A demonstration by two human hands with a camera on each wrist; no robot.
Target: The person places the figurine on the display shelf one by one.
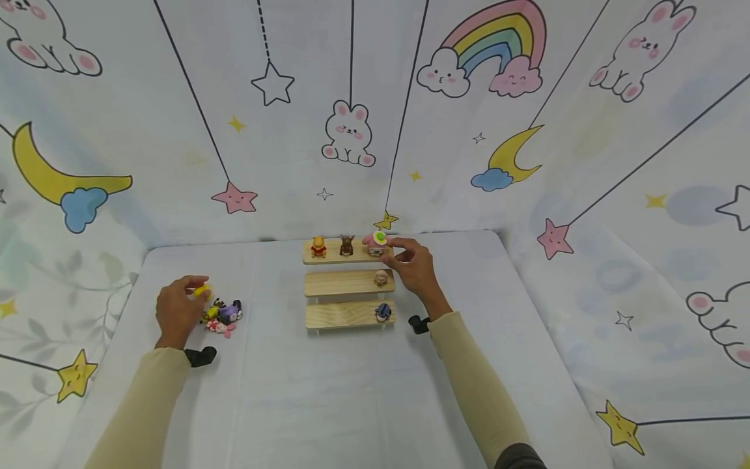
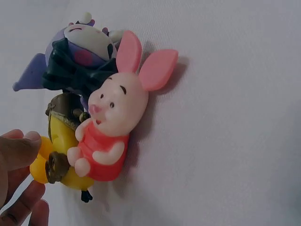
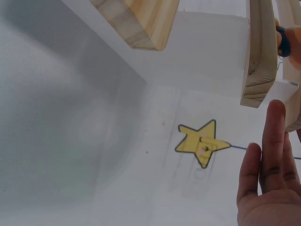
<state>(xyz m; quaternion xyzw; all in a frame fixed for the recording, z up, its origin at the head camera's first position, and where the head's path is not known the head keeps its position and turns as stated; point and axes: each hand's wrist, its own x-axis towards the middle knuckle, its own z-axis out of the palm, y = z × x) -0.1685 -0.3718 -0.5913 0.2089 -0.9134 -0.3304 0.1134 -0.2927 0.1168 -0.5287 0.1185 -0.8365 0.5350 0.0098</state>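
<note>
My left hand pinches a small yellow toy at the left of the table; its kind is partly hidden. Beside it lie a Piglet figurine in red, a purple and white figurine with a dark bow, and a yellow figurine with brown parts. My right hand holds a pink figurine with a green-centred flower between thumb and index finger, at the right end of the top shelf. Winnie-the-Pooh and a brown figurine stand left of it.
Below are the middle shelf, with a beige figurine at its right end, and the bottom shelf, with a dark blue figurine. A white cloth covers the table; a printed backdrop rises behind.
</note>
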